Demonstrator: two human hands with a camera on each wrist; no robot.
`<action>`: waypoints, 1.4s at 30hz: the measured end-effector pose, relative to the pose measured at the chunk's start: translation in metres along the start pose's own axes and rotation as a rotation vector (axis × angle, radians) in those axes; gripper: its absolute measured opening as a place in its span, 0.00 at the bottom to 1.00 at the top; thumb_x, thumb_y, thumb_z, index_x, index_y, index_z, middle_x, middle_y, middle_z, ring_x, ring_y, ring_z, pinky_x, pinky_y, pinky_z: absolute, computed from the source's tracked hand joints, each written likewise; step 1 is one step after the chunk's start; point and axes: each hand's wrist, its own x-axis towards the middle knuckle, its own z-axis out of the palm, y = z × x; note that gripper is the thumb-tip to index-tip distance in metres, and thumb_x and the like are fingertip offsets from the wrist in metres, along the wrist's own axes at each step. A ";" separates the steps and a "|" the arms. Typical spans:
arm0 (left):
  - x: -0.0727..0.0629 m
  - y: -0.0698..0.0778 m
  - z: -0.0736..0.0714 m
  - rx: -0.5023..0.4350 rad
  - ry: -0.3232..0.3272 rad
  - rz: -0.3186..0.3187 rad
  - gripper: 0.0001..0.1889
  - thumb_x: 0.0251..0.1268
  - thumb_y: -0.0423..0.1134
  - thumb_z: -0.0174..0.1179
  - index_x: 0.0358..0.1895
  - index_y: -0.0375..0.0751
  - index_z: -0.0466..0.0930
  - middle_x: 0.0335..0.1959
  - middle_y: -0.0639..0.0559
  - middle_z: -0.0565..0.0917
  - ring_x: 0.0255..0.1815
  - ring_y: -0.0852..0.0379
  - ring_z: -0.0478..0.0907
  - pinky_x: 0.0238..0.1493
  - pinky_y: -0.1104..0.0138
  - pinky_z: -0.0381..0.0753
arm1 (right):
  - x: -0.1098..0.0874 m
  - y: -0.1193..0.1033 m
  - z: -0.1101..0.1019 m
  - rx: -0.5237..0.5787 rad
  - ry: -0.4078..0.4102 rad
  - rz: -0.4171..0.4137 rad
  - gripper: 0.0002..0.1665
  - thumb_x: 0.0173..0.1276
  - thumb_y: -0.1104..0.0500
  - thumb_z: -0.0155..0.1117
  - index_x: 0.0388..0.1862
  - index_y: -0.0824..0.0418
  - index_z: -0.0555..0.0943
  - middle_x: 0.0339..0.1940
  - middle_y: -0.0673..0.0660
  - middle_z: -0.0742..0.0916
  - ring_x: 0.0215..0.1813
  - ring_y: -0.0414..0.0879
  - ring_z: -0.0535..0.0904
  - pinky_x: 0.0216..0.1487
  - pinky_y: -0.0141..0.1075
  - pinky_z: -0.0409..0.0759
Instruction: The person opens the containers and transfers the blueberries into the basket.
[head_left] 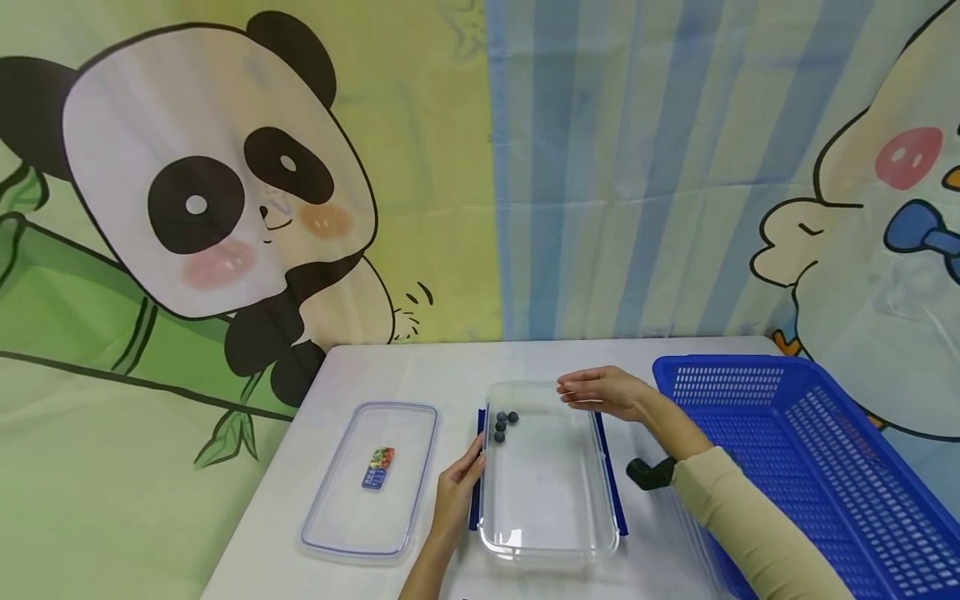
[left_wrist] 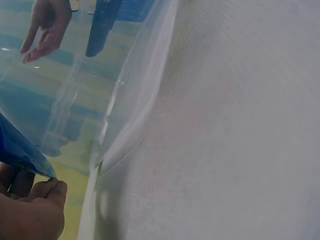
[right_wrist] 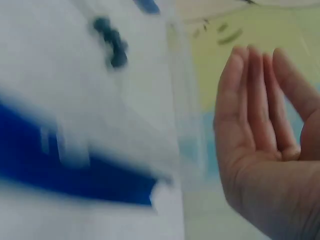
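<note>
A clear plastic food container (head_left: 551,500) with blue side latches (head_left: 611,475) stands on the white table. Several small dark blue balls (head_left: 500,426), like blueberries, sit near its far left corner. My left hand (head_left: 455,492) grips the container's left side; in the left wrist view its fingers (left_wrist: 47,192) pinch at a blue latch (left_wrist: 22,150). Over the far right corner, my right hand (head_left: 603,392) is raised with nothing in it. The right wrist view shows that hand (right_wrist: 260,130) with fingers extended, beside the container's edge and the blurred dark balls (right_wrist: 111,42).
A clear lid (head_left: 337,508) with a blue rim and a coloured label (head_left: 378,468) lies left of the container. At the right stands a large blue plastic basket (head_left: 795,467). A black object (head_left: 649,473) shows beneath my right forearm. A printed curtain (head_left: 427,167) hangs behind the table.
</note>
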 end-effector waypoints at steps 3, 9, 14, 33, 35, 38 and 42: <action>0.000 0.000 0.000 0.007 0.002 -0.004 0.22 0.67 0.35 0.53 0.63 0.34 0.66 0.66 0.45 0.64 0.68 0.51 0.57 0.67 0.64 0.54 | 0.022 0.011 0.033 0.055 0.052 0.043 0.23 0.66 0.64 0.58 0.58 0.74 0.71 0.46 0.61 0.84 0.48 0.51 0.81 0.55 0.43 0.76; 0.000 0.001 0.000 0.017 0.006 0.000 0.22 0.67 0.36 0.53 0.63 0.34 0.66 0.66 0.45 0.64 0.68 0.51 0.57 0.67 0.64 0.54 | 0.057 0.032 0.075 0.035 0.111 0.022 0.20 0.64 0.65 0.60 0.53 0.74 0.75 0.42 0.62 0.85 0.46 0.52 0.82 0.54 0.44 0.77; 0.000 0.001 0.001 0.018 -0.002 -0.001 0.22 0.67 0.35 0.52 0.63 0.33 0.66 0.66 0.45 0.64 0.68 0.51 0.57 0.65 0.71 0.57 | 0.070 0.045 0.086 -0.027 0.163 0.045 0.15 0.62 0.67 0.62 0.48 0.71 0.80 0.38 0.60 0.86 0.44 0.51 0.83 0.50 0.42 0.79; 0.001 0.001 0.002 0.014 0.007 0.003 0.22 0.67 0.35 0.53 0.63 0.33 0.66 0.66 0.44 0.64 0.67 0.51 0.58 0.62 0.78 0.58 | 0.078 0.064 0.078 -0.081 0.037 0.184 0.15 0.59 0.73 0.62 0.46 0.75 0.79 0.40 0.64 0.86 0.39 0.48 0.83 0.51 0.42 0.79; 0.001 0.001 0.002 0.014 0.009 0.002 0.22 0.67 0.35 0.53 0.63 0.34 0.66 0.66 0.45 0.64 0.67 0.51 0.58 0.61 0.79 0.59 | 0.079 0.065 0.078 -0.089 0.082 0.189 0.14 0.57 0.74 0.63 0.45 0.75 0.80 0.38 0.64 0.86 0.38 0.48 0.84 0.50 0.42 0.80; 0.002 0.001 0.002 0.016 0.007 0.003 0.22 0.67 0.35 0.52 0.63 0.34 0.66 0.66 0.45 0.64 0.67 0.51 0.58 0.61 0.80 0.58 | 0.079 0.067 0.079 -0.099 0.136 0.185 0.13 0.56 0.75 0.63 0.42 0.75 0.81 0.36 0.64 0.86 0.37 0.49 0.84 0.47 0.42 0.81; 0.002 0.000 0.002 0.009 0.002 0.004 0.22 0.67 0.35 0.52 0.63 0.33 0.66 0.66 0.45 0.64 0.68 0.51 0.57 0.61 0.80 0.58 | 0.079 0.069 0.081 -0.111 0.196 0.187 0.12 0.54 0.76 0.64 0.39 0.75 0.82 0.34 0.64 0.86 0.35 0.50 0.84 0.44 0.42 0.82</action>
